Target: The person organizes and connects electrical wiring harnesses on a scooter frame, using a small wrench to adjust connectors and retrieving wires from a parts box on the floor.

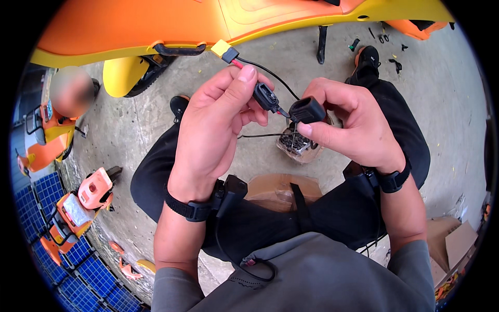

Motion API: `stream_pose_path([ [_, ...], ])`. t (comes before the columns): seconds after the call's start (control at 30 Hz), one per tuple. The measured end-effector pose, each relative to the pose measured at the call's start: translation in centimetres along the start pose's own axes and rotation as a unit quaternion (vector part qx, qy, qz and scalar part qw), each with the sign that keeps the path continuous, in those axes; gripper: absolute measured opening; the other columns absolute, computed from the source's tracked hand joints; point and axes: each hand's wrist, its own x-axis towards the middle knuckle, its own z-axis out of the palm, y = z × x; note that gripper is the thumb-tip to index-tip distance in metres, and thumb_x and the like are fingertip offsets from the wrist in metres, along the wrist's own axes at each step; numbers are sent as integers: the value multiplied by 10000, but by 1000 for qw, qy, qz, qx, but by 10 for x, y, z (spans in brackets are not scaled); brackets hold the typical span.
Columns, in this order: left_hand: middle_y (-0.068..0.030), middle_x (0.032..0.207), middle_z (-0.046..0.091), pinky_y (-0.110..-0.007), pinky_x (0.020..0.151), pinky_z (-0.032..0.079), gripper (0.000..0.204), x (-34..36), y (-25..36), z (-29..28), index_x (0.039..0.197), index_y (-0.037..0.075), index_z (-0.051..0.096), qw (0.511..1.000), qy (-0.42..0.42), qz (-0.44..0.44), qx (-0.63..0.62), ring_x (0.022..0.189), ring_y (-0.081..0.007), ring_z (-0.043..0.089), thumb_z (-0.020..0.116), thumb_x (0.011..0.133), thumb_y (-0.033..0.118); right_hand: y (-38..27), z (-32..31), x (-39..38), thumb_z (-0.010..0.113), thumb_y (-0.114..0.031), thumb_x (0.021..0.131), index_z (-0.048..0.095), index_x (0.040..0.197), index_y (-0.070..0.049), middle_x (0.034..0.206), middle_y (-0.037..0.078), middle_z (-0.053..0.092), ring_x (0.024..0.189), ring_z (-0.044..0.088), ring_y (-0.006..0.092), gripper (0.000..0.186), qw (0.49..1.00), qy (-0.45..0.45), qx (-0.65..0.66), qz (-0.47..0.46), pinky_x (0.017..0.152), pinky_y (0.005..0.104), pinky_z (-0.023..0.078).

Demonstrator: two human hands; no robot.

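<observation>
My left hand [221, 106] is closed round a small open-ended black plastic housing [266, 98] that looks like an inline fuse holder. A red wire comes out above its thumb and leads to a yellow plug [221, 48] with a grey end. Between thumb and fingers, my right hand [358, 122] pinches a black cap [306, 109] with a hollow mouth. The housing and the cap are apart, with short wires between them. A thin black cable [270, 74] arcs from the plug down towards the cap.
Above the hands spans an orange and yellow vehicle body [182, 23]. Between my feet stands an open box of small metal parts [299, 143]; a cardboard box [280, 190] lies nearer. Orange ride-on machines [96, 187], blue pallets [93, 260] and a person [73, 93] are at left.
</observation>
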Motion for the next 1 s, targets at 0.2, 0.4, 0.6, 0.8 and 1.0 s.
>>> stream_pose_path([
  [0.2, -29, 917, 649, -234, 700, 470, 232, -4, 0, 1, 949, 8, 650, 997, 18, 50, 51, 718, -83, 573, 545, 981, 213, 1, -2, 2, 720, -101, 794, 623, 833, -21, 793, 11, 567, 702, 473, 101, 132, 992, 23, -112, -63, 633, 235, 378],
  [0.4, -76, 938, 642, -282, 776, 512, 282, -3, 0, -4, 1070, -25, 622, 993, 0, 63, 101, 843, -124, 615, 491, 1004, 216, 0, -1, 3, 687, -43, 767, 642, 853, -24, 737, 30, 562, 674, 506, 146, 99, 979, 48, -167, -102, 603, 274, 425],
  [0.6, -85, 928, 643, -291, 794, 516, 277, -2, -1, -5, 1075, -39, 613, 990, -4, 80, 119, 855, -127, 618, 496, 1001, 201, -1, 1, 5, 692, -20, 740, 637, 845, -20, 753, 58, 587, 690, 527, 197, 119, 963, 79, -222, -133, 619, 310, 446],
  [0.8, -82, 985, 640, -307, 800, 524, 253, -3, -1, -1, 1073, -29, 615, 988, 7, 92, 125, 869, -140, 621, 504, 996, 185, -2, 1, 5, 699, -20, 737, 634, 839, -22, 762, 54, 595, 713, 537, 203, 122, 956, 95, -244, -129, 627, 312, 454],
  [1.0, -124, 1110, 618, -328, 814, 530, 212, -5, 2, -1, 1065, -33, 607, 988, -26, 95, 120, 915, -156, 620, 503, 984, 133, -1, 2, 6, 707, -23, 736, 635, 839, -26, 763, 48, 598, 716, 537, 200, 125, 957, 105, -243, -122, 625, 311, 452],
])
